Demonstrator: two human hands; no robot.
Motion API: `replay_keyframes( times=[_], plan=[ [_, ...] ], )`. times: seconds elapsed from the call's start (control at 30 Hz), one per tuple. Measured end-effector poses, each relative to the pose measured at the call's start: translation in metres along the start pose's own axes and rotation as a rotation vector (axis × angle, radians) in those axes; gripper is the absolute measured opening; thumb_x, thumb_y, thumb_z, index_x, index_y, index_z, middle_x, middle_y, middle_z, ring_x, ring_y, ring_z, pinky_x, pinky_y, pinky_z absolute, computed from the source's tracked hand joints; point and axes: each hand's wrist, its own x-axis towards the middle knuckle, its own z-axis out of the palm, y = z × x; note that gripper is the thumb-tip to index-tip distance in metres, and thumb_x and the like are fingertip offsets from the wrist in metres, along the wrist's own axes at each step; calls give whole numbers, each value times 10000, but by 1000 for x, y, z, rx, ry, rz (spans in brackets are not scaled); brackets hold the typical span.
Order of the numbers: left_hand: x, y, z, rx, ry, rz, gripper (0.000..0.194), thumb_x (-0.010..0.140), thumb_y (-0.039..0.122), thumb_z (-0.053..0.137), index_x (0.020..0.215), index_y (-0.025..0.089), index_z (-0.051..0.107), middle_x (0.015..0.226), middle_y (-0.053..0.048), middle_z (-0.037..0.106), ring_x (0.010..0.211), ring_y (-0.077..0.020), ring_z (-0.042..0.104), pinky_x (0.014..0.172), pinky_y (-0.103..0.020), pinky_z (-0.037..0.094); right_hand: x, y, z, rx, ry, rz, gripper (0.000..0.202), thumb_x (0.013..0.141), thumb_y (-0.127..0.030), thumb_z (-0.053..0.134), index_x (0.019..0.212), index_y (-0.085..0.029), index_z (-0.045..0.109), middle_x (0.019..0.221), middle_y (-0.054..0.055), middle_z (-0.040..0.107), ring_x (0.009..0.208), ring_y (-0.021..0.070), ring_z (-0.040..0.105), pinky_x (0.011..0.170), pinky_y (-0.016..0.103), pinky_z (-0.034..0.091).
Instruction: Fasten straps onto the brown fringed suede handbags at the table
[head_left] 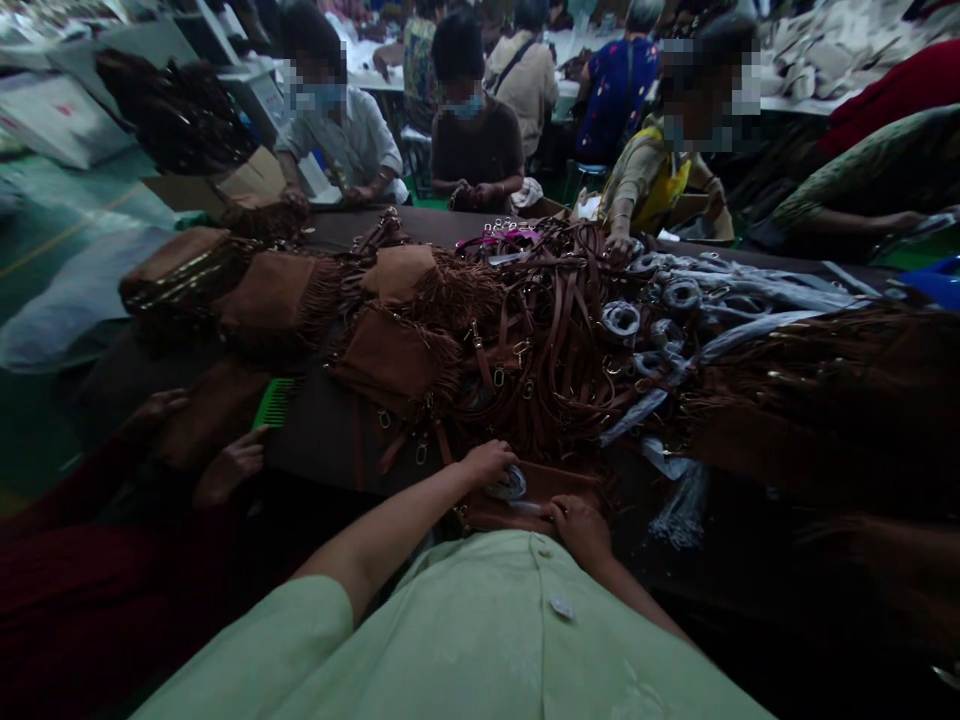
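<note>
In the head view, the brown leather bag (559, 482) lies in front of you at the table's near edge, close against your pale green shirt (480, 610). It looks roughly rectangular and smooth, with its mouth towards you and a pale strip showing inside; your shirt front hides some of its near side. Your left hand (489, 463) curls over a coil wrapped in clear plastic (512, 484) at the bag's left end. Your right hand (581, 530) pinches the bag's near edge towards the right; its thumb is hard to make out.

Just beyond the bag, a tangled heap of brown leather straps with gold-coloured metal clasps (559, 330) crowds the dark table (322, 440). Brown fringed bags (397, 355) lie to the left, and plastic-wrapped coils (621, 318) sit at the heap's right side. On your left, a co-worker's hand (232, 465) touches a green comb (274, 403). Across the table, another co-worker's hand (619, 245) rests at the heap.
</note>
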Motion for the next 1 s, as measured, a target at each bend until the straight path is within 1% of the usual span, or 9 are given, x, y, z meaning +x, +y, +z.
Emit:
replay_keyframes(
  times=[0.1,0.2,0.3,0.37,0.5,0.63,0.7,0.83,1.0],
  plan=[
    [-1,-3,3,14,25,12,404,716,238,664,1113,275,600,1151,-50,521,1032,-212,487,852,-295,406,1,-5,3,-127,25,-31,328,885,-372,417,1083,-217,629,987,75,654,839,175,620,713,253,437],
    [-4,5,4,38,124,-28,322,770,226,606,1091,247,607,1098,-67,534,1018,-210,491,839,-293,412,1,-12,4,-192,71,-141,475,861,-383,474,1318,-257,448,1213,104,544,951,187,593,752,257,443],
    [-2,21,2,37,156,-65,256,780,227,580,1030,220,634,994,-78,565,962,-221,518,815,-307,421,2,-17,3,-264,62,-304,606,799,-323,583,1360,-373,359,1415,70,348,1082,209,529,821,273,437],
    [1,31,0,20,139,-67,224,762,227,587,975,213,656,943,-78,584,929,-227,536,800,-308,425,3,-16,5,-324,74,-327,614,792,-251,586,1344,-409,368,1449,50,294,1093,212,517,827,275,437],
    [7,45,2,-34,154,-105,218,735,218,588,935,219,675,924,-80,612,923,-232,555,794,-300,422,4,-10,11,-421,116,-358,608,830,-142,473,1356,-417,339,1385,66,373,1000,188,544,731,247,452],
    [6,48,4,-116,122,-171,181,719,246,611,878,205,685,866,-82,629,881,-244,575,770,-306,430,6,-6,16,-500,81,-401,592,842,-88,393,1358,-375,359,1064,98,556,823,174,560,675,251,438],
    [-3,47,5,-179,143,-198,218,744,290,602,939,214,666,894,-67,624,887,-224,573,782,-294,430,8,-3,16,-509,70,-433,555,840,-93,396,1325,-361,417,998,96,561,815,179,555,692,258,430],
    [-43,46,13,-180,368,-205,306,831,359,512,1075,189,581,1029,-71,565,986,-191,518,876,-284,396,12,10,10,-482,54,-398,516,837,-111,408,1277,-377,462,988,62,563,761,154,571,634,226,405],
    [-82,48,44,-26,177,104,416,721,377,656,1096,217,574,1084,-75,534,997,-211,485,877,-298,387,8,21,-2,-324,133,-277,460,861,-180,413,1290,-338,459,1066,61,571,677,123,576,588,220,405]
  ],
)
